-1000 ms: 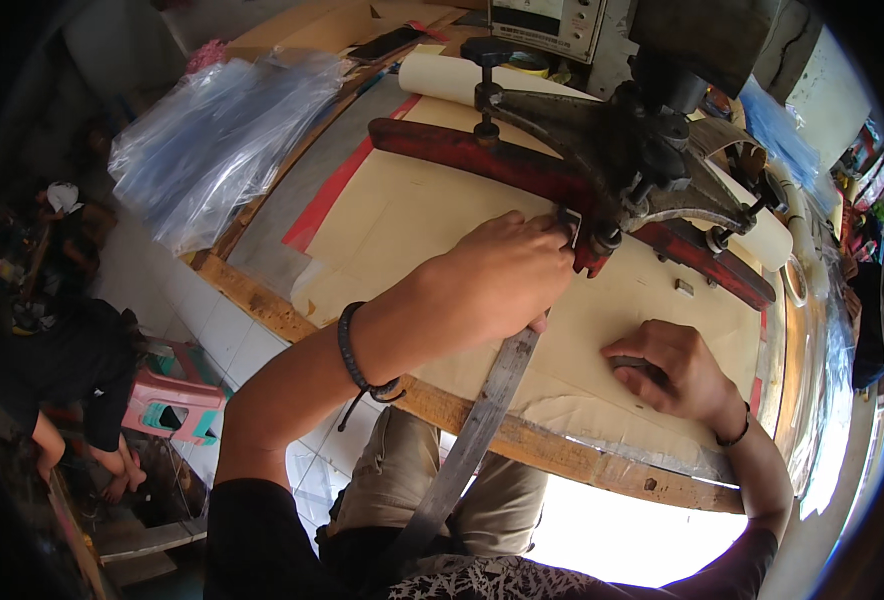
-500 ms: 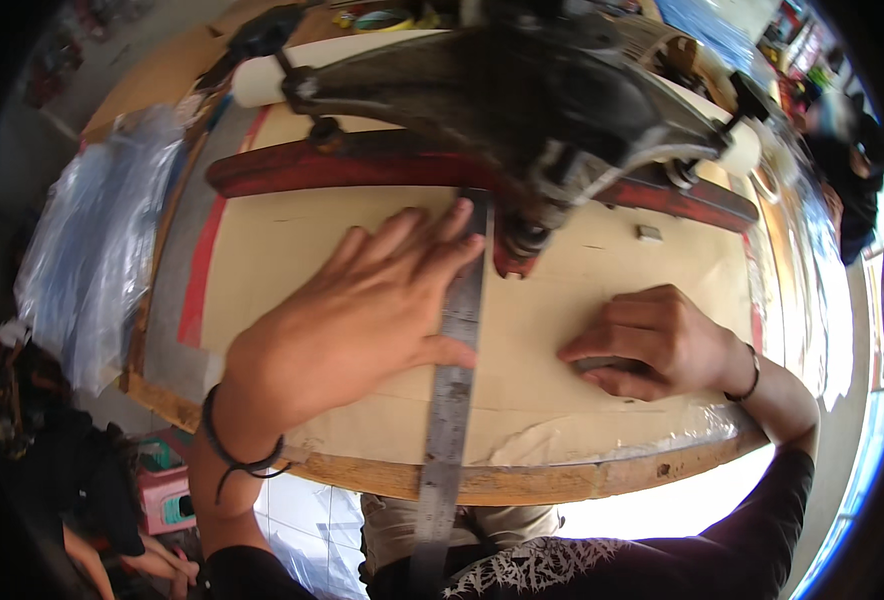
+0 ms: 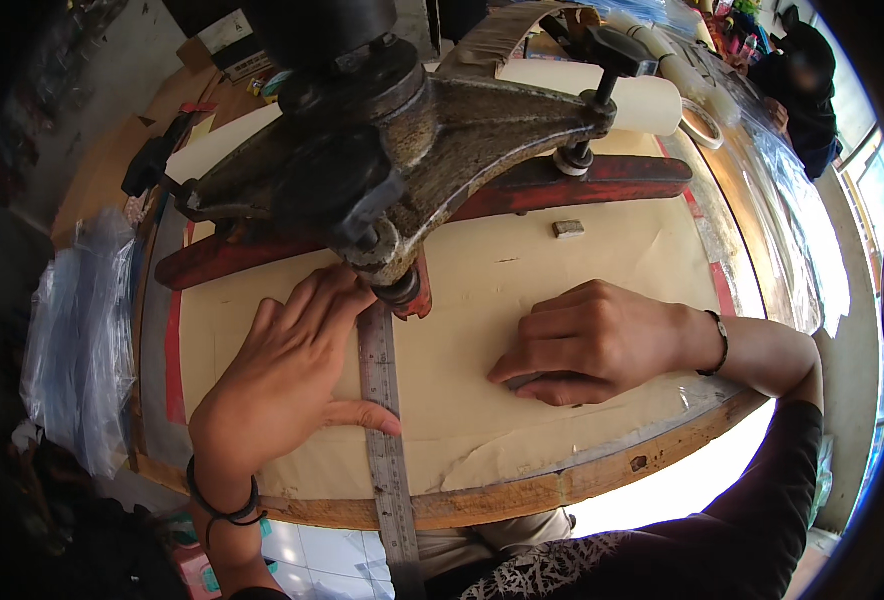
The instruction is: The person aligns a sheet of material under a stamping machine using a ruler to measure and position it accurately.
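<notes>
My left hand (image 3: pixel 282 380) lies spread on a long steel ruler (image 3: pixel 390 470), its thumb across the metal and its fingertips close under a cast-metal machine arm (image 3: pixel 442 130). The ruler runs over a beige sheet (image 3: pixel 462 370) and past the near table edge. To its right, my right hand (image 3: pixel 587 345) rests on the sheet, fingers curled around a small dark flat piece (image 3: pixel 530 381); most of it is hidden, so its kind cannot be told. A small grey block (image 3: pixel 568 229) lies on the sheet beyond that hand.
Above the sheet, the machine arm carries a dark red bar (image 3: pixel 562 188) and black knobs (image 3: pixel 617 52). Clear plastic sheets (image 3: pixel 82 345) hang at the left. A tape roll (image 3: pixel 701 124) lies at the far right, where another person (image 3: pixel 797 85) sits. A wooden edge (image 3: pixel 602 470) borders the table.
The view has shifted, so the machine arm and ruler appear further left. My left hand still lies on the ruler; my right hand stays curled, somewhat left in the picture.
</notes>
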`<state>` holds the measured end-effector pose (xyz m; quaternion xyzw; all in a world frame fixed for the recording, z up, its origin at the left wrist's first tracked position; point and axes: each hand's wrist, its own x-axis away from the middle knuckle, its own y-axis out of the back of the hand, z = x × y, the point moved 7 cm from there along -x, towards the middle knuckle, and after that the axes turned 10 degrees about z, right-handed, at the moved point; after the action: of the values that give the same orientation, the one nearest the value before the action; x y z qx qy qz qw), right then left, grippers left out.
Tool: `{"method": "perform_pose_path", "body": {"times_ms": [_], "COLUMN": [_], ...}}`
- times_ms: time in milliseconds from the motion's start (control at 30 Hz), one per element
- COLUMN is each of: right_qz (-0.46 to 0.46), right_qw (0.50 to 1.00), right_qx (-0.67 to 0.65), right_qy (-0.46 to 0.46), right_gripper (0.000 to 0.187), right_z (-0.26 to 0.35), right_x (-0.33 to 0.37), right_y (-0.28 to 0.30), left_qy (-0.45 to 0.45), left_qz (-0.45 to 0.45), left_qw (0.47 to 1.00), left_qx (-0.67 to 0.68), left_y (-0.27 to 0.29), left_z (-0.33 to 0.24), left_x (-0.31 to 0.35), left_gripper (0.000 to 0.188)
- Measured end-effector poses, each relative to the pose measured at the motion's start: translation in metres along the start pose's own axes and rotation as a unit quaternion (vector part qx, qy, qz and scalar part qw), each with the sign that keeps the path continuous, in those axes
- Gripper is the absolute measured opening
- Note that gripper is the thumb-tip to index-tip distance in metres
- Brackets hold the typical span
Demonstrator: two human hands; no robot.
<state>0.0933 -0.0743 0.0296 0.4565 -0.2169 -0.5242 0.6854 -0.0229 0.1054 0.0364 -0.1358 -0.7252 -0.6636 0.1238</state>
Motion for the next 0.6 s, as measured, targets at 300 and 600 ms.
{"method": "perform_pose_path", "body": {"times_ms": [300, 600], "right_qz": [0.001, 0.028], "right_qw": [1.0, 0.999], "right_qx": [0.012, 0.011], "right_qy": [-0.009, -0.034], "right_gripper": [0.022, 0.023], "right_z": [0.0, 0.004], "right_x": [-0.002, -0.013], "right_y": [0.003, 0.002], "left_qy": [-0.001, -0.059], "left_qz": [-0.009, -0.129], "left_qw": [1.0, 0.99], "left_qx": [-0.008, -0.006], "left_y": [-0.001, -0.01], "left_z": [0.004, 0.007], "left_x": [0.0, 0.004], "left_gripper": [0.113, 0.114]}}
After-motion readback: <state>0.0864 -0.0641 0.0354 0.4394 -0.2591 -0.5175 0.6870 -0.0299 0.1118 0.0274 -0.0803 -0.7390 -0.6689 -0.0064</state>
